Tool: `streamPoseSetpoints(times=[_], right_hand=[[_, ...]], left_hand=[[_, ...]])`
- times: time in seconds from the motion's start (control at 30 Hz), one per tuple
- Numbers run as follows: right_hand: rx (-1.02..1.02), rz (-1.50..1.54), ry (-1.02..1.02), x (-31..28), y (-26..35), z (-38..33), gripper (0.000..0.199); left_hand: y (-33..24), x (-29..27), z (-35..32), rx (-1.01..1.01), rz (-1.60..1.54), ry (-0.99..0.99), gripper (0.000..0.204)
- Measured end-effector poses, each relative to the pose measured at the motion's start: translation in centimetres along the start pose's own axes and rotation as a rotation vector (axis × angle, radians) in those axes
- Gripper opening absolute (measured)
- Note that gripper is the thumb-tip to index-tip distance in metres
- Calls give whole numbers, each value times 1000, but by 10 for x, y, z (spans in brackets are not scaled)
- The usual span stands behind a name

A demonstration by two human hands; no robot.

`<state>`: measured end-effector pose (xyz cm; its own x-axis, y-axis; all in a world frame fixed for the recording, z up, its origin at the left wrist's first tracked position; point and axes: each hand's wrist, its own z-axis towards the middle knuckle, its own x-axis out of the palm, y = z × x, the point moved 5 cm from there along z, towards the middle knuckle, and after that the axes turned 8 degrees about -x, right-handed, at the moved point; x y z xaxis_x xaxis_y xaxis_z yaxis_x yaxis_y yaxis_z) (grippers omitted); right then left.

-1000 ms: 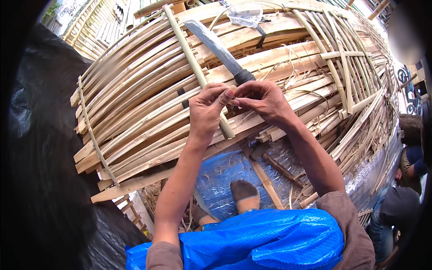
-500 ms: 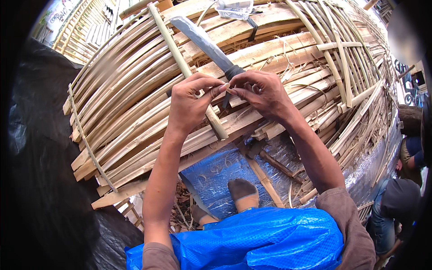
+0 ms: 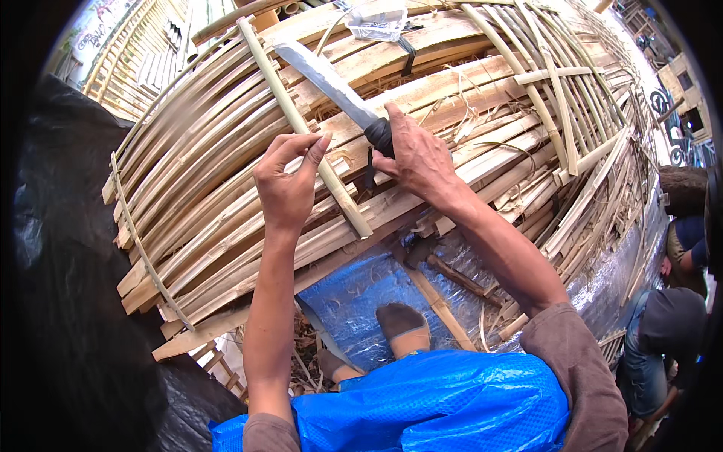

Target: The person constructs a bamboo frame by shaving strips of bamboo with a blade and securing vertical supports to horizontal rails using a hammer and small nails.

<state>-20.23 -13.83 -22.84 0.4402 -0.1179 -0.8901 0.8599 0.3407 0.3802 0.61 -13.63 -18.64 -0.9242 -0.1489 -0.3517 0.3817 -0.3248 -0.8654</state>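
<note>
A machete [image 3: 324, 78] with a broad grey blade and a dark wrapped handle [image 3: 379, 135] lies slanting across split bamboo strips [image 3: 203, 169], its tip pointing to the far left. My right hand [image 3: 422, 158] is closed around the handle, thumb on the near side and forefinger on the far side. To its left, above the strips, my left hand [image 3: 288, 181] is raised with thumb and forefinger pinched together. Whatever may be between those fingertips is too small to make out. A pale bamboo pole [image 3: 301, 124] runs crosswise just behind my left hand.
A clear plastic box [image 3: 378, 24] sits on the far strips. Thin bamboo sticks [image 3: 561, 90] are stacked at the right. A hammer [image 3: 459, 277] lies on the blue sheet [image 3: 354, 305] near my feet. Black sheeting [image 3: 75, 248] hangs at the left. Another person [image 3: 663, 331] crouches at the lower right.
My hands have parted from where their fingertips met. The right has closed around the machete handle; the left has drawn back to the left, still pinched. The whole view has shifted slightly.
</note>
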Motion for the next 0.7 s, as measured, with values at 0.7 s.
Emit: streamPoseSetpoints(times=[0.7], right_hand=[[386, -185, -318, -88, -159, 27, 65]], left_hand=[[9, 91, 41, 48, 459, 31, 19]])
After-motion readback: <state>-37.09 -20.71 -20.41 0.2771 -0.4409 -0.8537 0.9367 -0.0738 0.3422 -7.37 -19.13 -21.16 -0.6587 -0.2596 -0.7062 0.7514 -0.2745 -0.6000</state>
